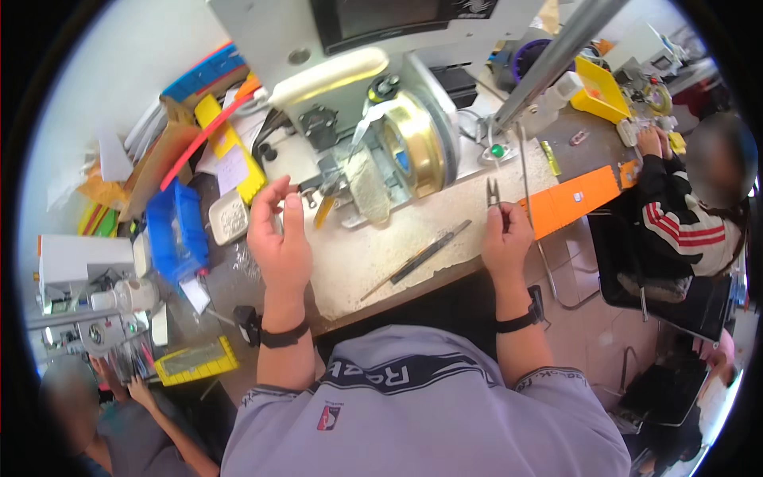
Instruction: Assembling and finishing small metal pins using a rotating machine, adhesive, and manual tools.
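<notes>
In my right hand (509, 238), the fingers close around small pliers (493, 193), whose two dark jaws stand apart and point away from me. The handles are hidden by the hand. My left hand (280, 238) is raised beside the machine's left part, thumb and fingers apart, and nothing shows in it. Between the hands stands the machine (326, 131), with a big gold-coloured reel (417, 147) and a pale, crusted block (367, 187) at its front. A slim dark tool (429, 253) and a thin brown stick lie on the pale work board (342, 274).
Left are a white dish (229, 217) of small pieces, a blue bin (176, 230) and a yellow tray (199, 362). To the right lie an orange panel (572, 199) and a green button (497, 150). A metal post (556, 60) slants overhead. Other people sit on both sides.
</notes>
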### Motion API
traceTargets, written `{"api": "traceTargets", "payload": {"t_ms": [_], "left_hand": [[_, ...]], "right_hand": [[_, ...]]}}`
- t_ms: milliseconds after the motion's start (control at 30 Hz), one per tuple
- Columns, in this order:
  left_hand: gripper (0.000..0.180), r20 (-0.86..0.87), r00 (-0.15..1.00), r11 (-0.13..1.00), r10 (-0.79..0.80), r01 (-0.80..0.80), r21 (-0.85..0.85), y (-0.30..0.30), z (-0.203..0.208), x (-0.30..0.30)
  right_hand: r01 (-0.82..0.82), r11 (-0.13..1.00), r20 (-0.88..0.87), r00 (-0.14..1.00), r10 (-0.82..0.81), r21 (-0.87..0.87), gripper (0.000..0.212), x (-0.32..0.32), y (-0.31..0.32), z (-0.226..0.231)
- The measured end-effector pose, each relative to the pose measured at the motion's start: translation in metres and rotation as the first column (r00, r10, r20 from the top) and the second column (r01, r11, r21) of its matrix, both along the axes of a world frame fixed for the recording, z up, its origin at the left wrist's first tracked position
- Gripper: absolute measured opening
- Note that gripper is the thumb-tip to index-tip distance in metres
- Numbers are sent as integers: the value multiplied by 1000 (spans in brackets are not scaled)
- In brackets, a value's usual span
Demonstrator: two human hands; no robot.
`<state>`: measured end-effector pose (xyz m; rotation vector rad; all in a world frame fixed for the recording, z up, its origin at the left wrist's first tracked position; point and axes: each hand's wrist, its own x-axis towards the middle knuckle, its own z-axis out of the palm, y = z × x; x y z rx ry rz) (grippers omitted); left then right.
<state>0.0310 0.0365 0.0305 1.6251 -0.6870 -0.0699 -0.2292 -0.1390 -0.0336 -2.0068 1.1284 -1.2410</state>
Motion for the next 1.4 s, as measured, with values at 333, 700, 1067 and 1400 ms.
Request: {"api": "traceTargets", "payload": {"t_ms": [333, 700, 1067, 1400], "left_hand": [[23, -11, 1000, 999, -18, 19, 35, 14, -11, 4], [19, -25, 998, 997, -65, 66, 41, 15, 3, 9], [19, 195, 821, 818, -536, 449, 360, -10, 62, 40], [12, 182, 647, 633, -741, 580, 512, -32, 79, 67]], "right_hand": [[10, 995, 30, 999, -13, 95, 16, -7, -5, -10], [27, 990, 23, 999, -31, 137, 16, -9, -4, -11], [-69, 997, 47, 997, 67, 33, 13, -8, 27, 16], [-411, 910, 220, 894, 390, 53, 8, 39, 83, 73]]}}
